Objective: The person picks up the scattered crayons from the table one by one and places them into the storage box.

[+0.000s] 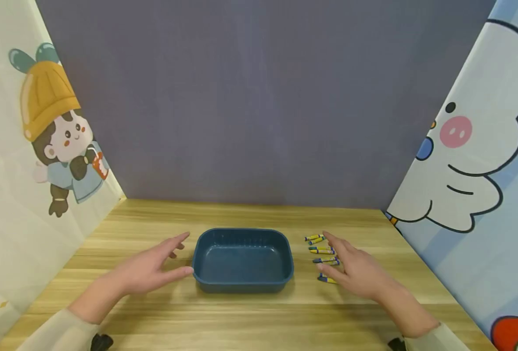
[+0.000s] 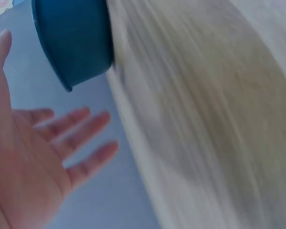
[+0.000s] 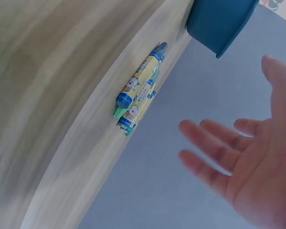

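Observation:
A dark blue rectangular tray (image 1: 241, 288) with raised walls stands mid-table, nothing lying inside it. To its left is my left hand (image 1: 147, 268), fingers spread, the thumb tip right at the tray's near-left side in the head view. My right hand (image 1: 357, 270) hovers over the right side with its fingers apart and nothing held. Several crayons (image 1: 322, 251) in yellow wrappers lie in a loose column between the tray and that hand, which partly covers them. The right wrist view shows crayons (image 3: 140, 83) with blue and green tips, and an empty palm.
The wood-grain table (image 1: 153, 317) runs back to a grey upright panel (image 1: 259, 107). A cream curtain (image 1: 4, 146) with a cartoon child hangs at the left, and a blue-and-white cartoon curtain (image 1: 474, 185) at the right.

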`<action>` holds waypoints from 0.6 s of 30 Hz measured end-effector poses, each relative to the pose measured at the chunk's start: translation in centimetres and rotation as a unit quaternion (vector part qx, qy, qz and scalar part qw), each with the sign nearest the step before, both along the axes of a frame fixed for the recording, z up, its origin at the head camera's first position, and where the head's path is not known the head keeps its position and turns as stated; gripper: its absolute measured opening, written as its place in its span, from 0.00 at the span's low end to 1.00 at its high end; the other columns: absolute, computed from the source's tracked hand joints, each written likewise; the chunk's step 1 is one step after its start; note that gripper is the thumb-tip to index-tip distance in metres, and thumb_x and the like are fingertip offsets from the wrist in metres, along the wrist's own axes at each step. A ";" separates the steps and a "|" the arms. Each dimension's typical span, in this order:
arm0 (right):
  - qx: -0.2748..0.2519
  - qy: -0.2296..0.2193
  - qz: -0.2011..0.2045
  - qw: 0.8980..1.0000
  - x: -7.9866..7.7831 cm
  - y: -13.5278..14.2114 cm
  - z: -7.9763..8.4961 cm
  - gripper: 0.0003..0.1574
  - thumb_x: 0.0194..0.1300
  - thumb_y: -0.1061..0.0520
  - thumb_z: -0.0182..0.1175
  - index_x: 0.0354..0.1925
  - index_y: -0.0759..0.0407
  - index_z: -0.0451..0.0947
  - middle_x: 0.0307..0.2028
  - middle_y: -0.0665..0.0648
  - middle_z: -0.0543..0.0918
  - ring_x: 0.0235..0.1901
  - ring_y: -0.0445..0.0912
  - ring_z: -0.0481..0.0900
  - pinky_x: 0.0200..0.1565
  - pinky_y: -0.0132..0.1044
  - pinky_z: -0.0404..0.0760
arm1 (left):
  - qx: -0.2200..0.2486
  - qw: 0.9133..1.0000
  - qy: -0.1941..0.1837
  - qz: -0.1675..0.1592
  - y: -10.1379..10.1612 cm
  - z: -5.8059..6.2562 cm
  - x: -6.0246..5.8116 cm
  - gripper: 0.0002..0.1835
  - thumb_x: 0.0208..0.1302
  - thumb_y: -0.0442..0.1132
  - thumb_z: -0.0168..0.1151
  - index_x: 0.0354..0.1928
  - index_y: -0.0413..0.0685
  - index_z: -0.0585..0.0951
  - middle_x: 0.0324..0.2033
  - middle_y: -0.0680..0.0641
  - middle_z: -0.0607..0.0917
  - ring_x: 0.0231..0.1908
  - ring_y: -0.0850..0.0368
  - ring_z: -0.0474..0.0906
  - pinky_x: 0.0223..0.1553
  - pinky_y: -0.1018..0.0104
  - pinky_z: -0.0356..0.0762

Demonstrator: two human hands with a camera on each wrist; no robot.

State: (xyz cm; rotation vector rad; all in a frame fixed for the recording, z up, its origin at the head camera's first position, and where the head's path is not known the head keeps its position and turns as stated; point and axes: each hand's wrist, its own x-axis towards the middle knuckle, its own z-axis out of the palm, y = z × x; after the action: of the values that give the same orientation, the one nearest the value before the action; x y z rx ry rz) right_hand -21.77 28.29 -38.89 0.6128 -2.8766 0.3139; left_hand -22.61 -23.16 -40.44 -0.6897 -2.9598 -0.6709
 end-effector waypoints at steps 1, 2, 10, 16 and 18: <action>-0.006 -0.003 -0.004 1.000 0.1 0.1 0.0 0.53 0.70 0.25 0.52 0.81 0.46 0.51 0.70 0.61 0.72 0.42 0.44 0.86 0.53 0.59 0.80 | 0.015 0.999 -0.028 -0.004 0.1 -0.2 -0.2 0.51 0.64 0.75 0.56 0.81 0.61 0.52 0.66 0.45 0.77 0.58 0.48 0.80 0.54 0.44 0.78; -0.011 -0.007 -0.008 1.000 0.1 0.3 0.0 0.52 0.71 0.25 0.51 0.80 0.47 0.51 0.69 0.60 0.73 0.39 0.42 0.86 0.50 0.56 0.81 | 0.028 0.998 -0.053 -0.008 0.2 -0.4 -0.5 0.51 0.64 0.74 0.56 0.81 0.62 0.52 0.64 0.47 0.78 0.56 0.52 0.81 0.52 0.47 0.79; -0.038 -0.026 -0.020 0.999 -0.1 2.3 0.6 0.45 0.73 0.31 0.55 0.76 0.52 0.60 0.57 0.57 0.82 0.44 0.47 0.85 0.40 0.46 0.83 | 0.037 0.994 -0.097 -0.034 1.6 -0.9 -2.2 0.54 0.62 0.73 0.59 0.82 0.63 0.46 0.54 0.53 0.79 0.38 0.67 0.81 0.42 0.64 0.77; -0.104 -0.114 -0.012 0.988 -0.7 5.0 -0.2 0.29 0.74 0.41 0.59 0.65 0.54 0.73 0.45 0.51 0.84 0.37 0.37 0.81 0.36 0.35 0.80 | 0.028 0.993 -0.101 -0.052 2.0 -0.4 -2.5 0.54 0.64 0.71 0.59 0.83 0.60 0.45 0.52 0.51 0.80 0.33 0.65 0.79 0.38 0.65 0.75; -0.126 -0.147 -0.001 0.981 -1.0 5.8 -0.9 0.23 0.75 0.44 0.60 0.60 0.55 0.76 0.41 0.50 0.84 0.36 0.36 0.80 0.35 0.33 0.79 | 0.025 0.993 -0.106 -0.053 2.0 -0.4 -2.4 0.54 0.65 0.71 0.59 0.83 0.59 0.45 0.50 0.52 0.80 0.33 0.65 0.78 0.38 0.65 0.75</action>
State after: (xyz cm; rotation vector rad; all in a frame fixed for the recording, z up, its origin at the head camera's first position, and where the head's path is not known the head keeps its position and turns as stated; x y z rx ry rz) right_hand -22.76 34.09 -39.79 0.5584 -3.0371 0.8193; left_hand -25.05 -21.20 -40.88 -0.8245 -3.1008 -0.8765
